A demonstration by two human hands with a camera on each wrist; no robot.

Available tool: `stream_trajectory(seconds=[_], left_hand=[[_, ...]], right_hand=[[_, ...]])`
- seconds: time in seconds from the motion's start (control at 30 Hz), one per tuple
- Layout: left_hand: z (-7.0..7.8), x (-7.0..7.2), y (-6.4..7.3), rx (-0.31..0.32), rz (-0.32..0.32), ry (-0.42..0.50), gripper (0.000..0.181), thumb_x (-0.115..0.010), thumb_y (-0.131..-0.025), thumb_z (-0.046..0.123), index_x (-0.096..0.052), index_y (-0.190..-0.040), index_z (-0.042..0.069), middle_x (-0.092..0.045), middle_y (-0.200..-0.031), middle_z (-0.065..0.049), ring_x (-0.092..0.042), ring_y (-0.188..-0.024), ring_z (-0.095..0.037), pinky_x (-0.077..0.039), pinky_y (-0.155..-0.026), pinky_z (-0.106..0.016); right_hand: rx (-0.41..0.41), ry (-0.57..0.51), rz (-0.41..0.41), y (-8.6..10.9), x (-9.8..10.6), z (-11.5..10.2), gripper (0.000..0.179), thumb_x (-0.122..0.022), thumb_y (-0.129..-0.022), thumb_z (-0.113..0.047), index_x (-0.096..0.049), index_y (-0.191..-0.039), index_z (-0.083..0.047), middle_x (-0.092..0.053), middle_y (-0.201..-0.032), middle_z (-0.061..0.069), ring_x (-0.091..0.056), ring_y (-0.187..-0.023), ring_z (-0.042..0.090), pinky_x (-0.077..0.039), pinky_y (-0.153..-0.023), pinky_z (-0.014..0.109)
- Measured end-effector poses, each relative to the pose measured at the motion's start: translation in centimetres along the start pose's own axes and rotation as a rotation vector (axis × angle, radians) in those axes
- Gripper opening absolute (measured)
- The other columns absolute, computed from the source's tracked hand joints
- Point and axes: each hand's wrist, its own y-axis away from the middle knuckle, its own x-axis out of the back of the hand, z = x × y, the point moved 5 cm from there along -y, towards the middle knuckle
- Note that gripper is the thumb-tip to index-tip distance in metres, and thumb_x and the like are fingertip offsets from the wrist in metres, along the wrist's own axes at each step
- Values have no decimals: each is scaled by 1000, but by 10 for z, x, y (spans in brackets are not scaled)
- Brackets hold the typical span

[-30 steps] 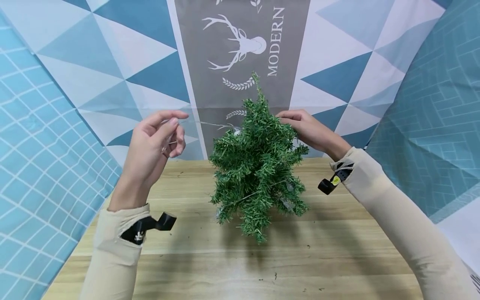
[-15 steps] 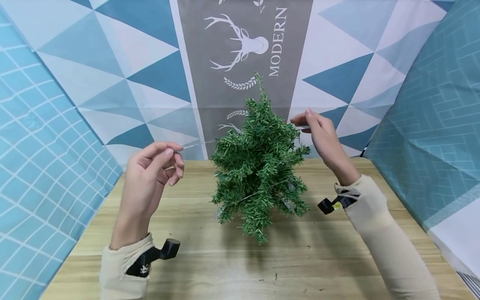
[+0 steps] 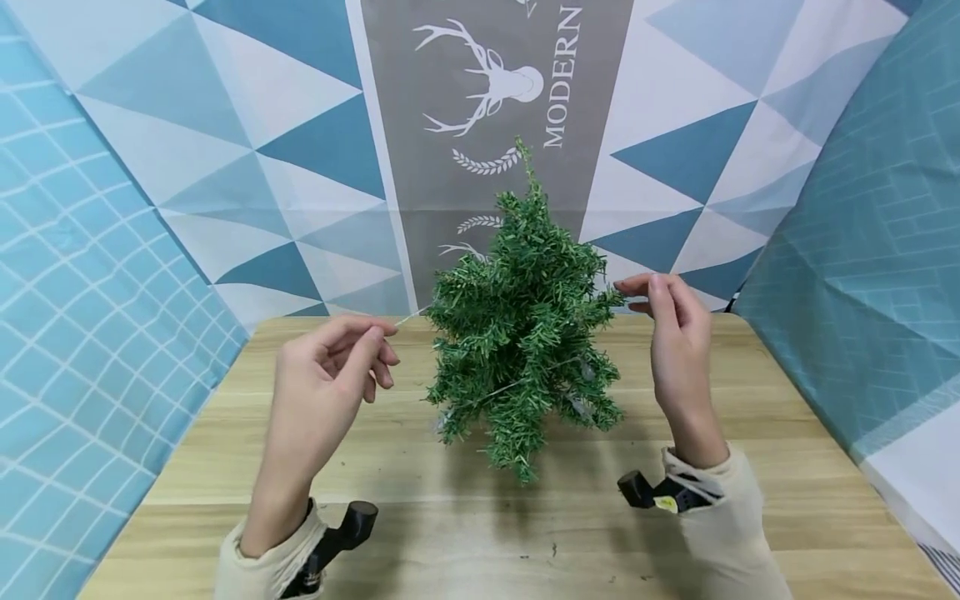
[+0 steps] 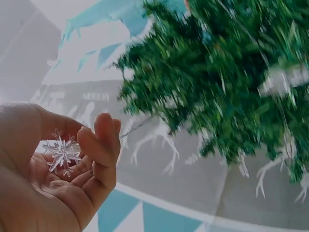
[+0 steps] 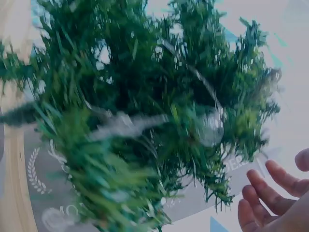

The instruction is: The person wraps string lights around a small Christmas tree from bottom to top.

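A small green artificial Christmas tree (image 3: 525, 325) stands upright in the middle of the table. Snowflake string lights on a thin clear wire (image 3: 498, 390) run around its branches. On the tree's left, my left hand (image 3: 330, 375) pinches the wire between thumb and forefinger, with a length stretched to the branches. In the left wrist view a clear snowflake (image 4: 63, 153) hangs in front of that palm. Beside the tree's right branches is my right hand (image 3: 681, 358), its fingers relaxed and bent a little. In the right wrist view its fingers (image 5: 273, 193) hold nothing.
The wooden table (image 3: 420, 533) bears scattered green needle bits near its front. A patterned backdrop (image 3: 667, 142) with a deer print rises right behind the tree. Blue tiled cloths (image 3: 82, 275) flank the table on both sides.
My right hand has come from behind the tree's upper right down and toward me, off the branches. My left hand has lowered and moved nearer the tree, still pinching the wire.
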Motion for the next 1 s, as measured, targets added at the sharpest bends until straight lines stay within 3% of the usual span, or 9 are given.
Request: stream_trajectory(seconds=[0.17,0.27,0.5,0.63,0.8,1.0], left_hand=[[15,-7,8,-32,6,-6,15,-59,-101,12,-73,-100,9,-69,-77,-3,-63,-58,-20,-50,-47,-28],[22,-9,12,-70,26,-5,15,-59,-101,12,-73,-99,9,-71,-78,-2,-63,-57,-17,-49,-48,-26],[34,-26,23,-166,-22,99,17,-55,-102,7,-69,-111,4,-74,-93,-4,-69,-76,-20,-52,-55,-26],[38,-39,29,-197,-60,120,20,-51,-103,3,-67,-114,1,-74,-100,-5,-70,-84,-22,-55,-60,-26],[43,-55,34,-285,-138,51,23,-49,-103,1,-67,-117,2,-74,-106,-4,-69,-79,-15,-57,-64,-26],[44,-68,40,-362,-211,-51,27,-48,-103,2,-66,-123,7,-71,-94,2,-62,-73,-7,-52,-65,-19]], right_hand=[[164,-85,10,16,-4,-12,20,-56,-100,-6,-63,-108,12,-64,-106,17,-60,-99,27,-46,-91,31],[274,-69,-15,25,-12,-20,20,-59,-94,0,-61,-108,13,-62,-105,17,-58,-98,24,-45,-92,32],[618,18,25,48,-36,-59,30,-65,-89,-18,-63,-88,11,-61,-86,23,-52,-91,28,-38,-92,35],[792,37,-85,69,-56,-82,36,-64,-94,-26,-62,-86,9,-61,-85,19,-53,-89,31,-42,-94,35],[847,141,-272,89,-73,-99,29,-63,-97,-20,-64,-107,7,-64,-101,15,-55,-96,32,-43,-92,37],[839,248,-300,96,-76,-104,21,-59,-100,-14,-68,-112,1,-68,-102,10,-58,-95,29,-44,-88,37]])
